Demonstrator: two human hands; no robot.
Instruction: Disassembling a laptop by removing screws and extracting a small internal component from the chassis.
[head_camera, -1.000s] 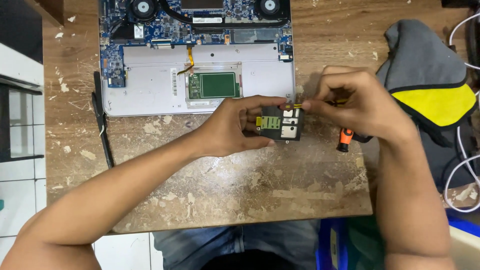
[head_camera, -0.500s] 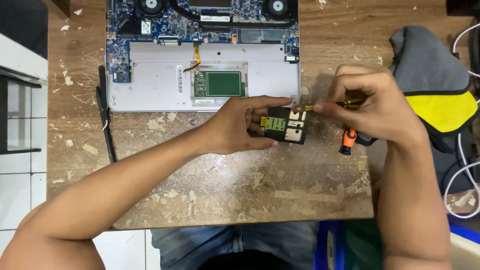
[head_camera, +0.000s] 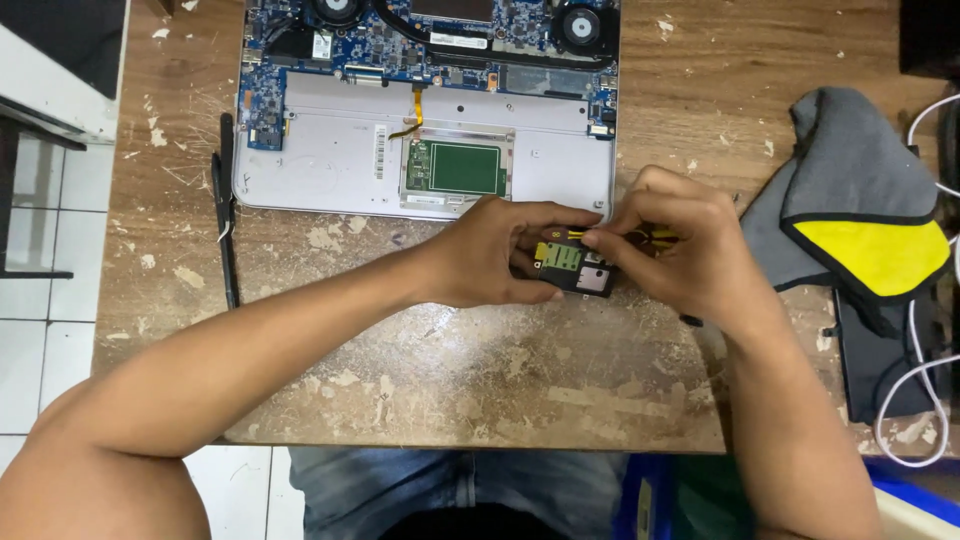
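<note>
At the near edge of the counter, both forearms come in from below and meet over a small dark board with a yellowish patch and a pale metal square on it. The left hand is curled round the board's left side, thumb under and fingers over the top, holding it just above the scarred wood. The right hand is closed down on the board's right end, fingertips pinched at its top edge; a sliver of yellow shows under those fingers, too hidden to tell what it is. A second ago an orange-tipped tool lay in plain sight just below the right hand, and the board's face was fully open to view; now the right hand has slid over, covering more of the board and hiding the tool altogether. Both hands have also drifted closer to the laptop, so the work looks to me like close fingertip fiddling on the board rather than tool work. Beyond the hands lies the opened laptop, its blue mainboard, fans and green touchpad panel exposed. A black strip lies along its left side, and a grey and yellow cloth sits off to the right, with white cables past it.
</note>
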